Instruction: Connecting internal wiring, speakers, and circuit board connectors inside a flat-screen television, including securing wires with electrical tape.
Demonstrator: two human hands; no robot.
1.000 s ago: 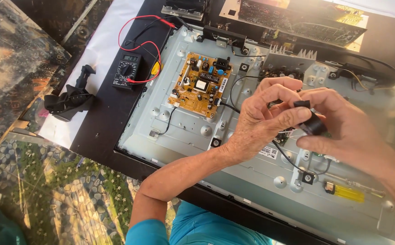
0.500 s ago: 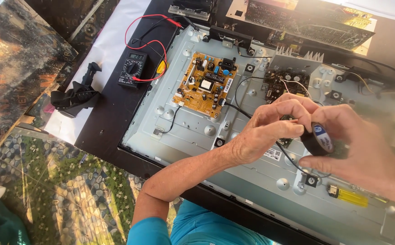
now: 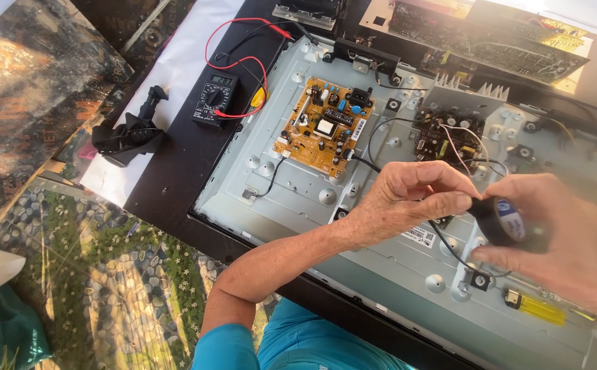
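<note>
Black tape (image 3: 502,220), a small roll with a blue and white label on its inner ring, is held above the open back of a flat screen set (image 3: 380,288), over its right half. The roll is gripped by the right hand (image 3: 565,247), whose fingers are curled around it from the right and below. The left hand (image 3: 408,202) is closed at the roll's left edge, thumb and forefinger pinched together against it (whether a loose end of tape is caught between them cannot be told).

Under the hands, the grey metal back panel is crossed by a thin black wire (image 3: 449,243). A white rectangular sticker (image 3: 420,236) with dark print is seen on the panel just below the left hand. A yellow strip label (image 3: 541,310) lies lower right on the panel, next to a small dark connector.

2 circuit boards are mounted on the panel: a tan board (image 3: 326,130) at the upper middle, and a darker board (image 3: 449,133) to its right, beneath a finned metal heat sink (image 3: 466,96).

Left of the set, on the dark table (image 3: 175,171), a black meter (image 3: 215,99) is placed with red leads (image 3: 237,55) looped above it. A black stand piece (image 3: 130,133) rests further left on a white sheet (image 3: 175,68). A teal sleeve (image 3: 223,349) is seen at the bottom edge.
</note>
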